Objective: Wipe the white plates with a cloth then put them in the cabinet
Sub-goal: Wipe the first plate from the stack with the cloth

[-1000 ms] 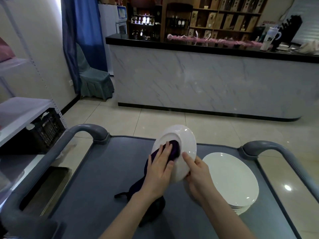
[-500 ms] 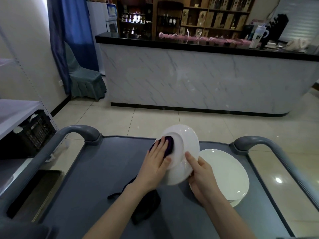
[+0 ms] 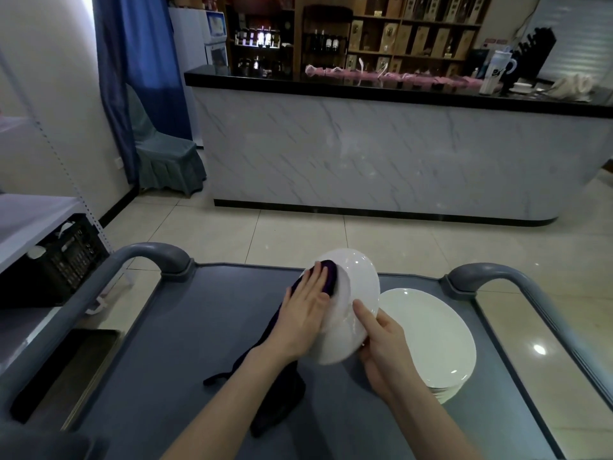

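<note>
Held white plate (image 3: 356, 283) tilted on edge above grey cart (image 3: 199, 327). Left hand (image 3: 306, 313) flat, fingers straight, pressing purple cloth (image 3: 328, 275) against plate's upper face; cloth's tail hangs down to the cart top. Right hand (image 3: 384, 346) grips plate's lower rim, thumb on its face. Stack of white plates (image 3: 428, 333) lies just right, on the cart.
</note>
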A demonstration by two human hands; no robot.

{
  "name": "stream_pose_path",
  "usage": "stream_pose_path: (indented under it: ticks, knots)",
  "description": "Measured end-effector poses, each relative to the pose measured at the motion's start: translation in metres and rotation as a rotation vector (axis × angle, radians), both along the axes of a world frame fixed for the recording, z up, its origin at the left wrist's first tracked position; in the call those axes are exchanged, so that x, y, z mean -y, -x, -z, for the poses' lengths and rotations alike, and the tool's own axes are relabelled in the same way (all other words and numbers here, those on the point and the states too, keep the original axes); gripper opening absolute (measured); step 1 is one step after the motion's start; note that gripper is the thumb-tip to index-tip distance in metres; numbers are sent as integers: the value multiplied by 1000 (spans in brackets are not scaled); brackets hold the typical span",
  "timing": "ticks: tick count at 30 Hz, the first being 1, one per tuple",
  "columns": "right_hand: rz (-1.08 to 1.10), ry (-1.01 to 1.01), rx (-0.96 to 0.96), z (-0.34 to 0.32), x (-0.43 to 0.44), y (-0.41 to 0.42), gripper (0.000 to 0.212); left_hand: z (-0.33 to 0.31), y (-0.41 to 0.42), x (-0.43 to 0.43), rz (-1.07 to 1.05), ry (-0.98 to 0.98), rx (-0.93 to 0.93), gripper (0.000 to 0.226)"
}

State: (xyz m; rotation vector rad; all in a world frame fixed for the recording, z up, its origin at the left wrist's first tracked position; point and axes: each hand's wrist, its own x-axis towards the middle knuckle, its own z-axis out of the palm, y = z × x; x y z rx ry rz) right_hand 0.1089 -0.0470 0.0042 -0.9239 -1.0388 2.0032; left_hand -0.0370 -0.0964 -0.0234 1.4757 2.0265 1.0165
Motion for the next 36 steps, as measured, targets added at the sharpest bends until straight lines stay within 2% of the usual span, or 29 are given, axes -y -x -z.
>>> stream_pose_path:
  ticks: [4,8,12,17,21,24,26,29,31,33,36]
  knots:
    - [37,-21,6,-11,-13,-4,18,20,-4,18,22,-37,-21,68]
    - [94,13,-14,-14,-24,-6,20,25,-42,23,88,-111,-28,56]
    - [53,35,-41,-9,-25,-13,26,15,-55,5,86,-134,-48,51]
    - [37,-8,-22,-5,-27,-25,17,14,-31,-20,-42,-59,59,66]
    - [3,-87,7,-5,-35,-36,17,37,-36,-6,-57,-120,211,62]
    - [-47,-217,74,-7,-42,-39,15,55,-45,7,-96,-146,383,56]
    - [-91,-321,132,-9,-45,-40,15,64,-43,17,-147,-66,489,48]
    - [-199,-519,210,-10,-47,-34,14,66,-29,35,-300,58,484,48]
    - [-289,-698,261,-10,-43,-24,13,55,-16,45,-436,-17,487,35]
    - [-419,-851,288,-8,-34,-11,10,36,-5,58,-595,-183,612,26]
    - [-543,-1184,355,1,-13,10,24,4,10,85,-792,-406,826,25]
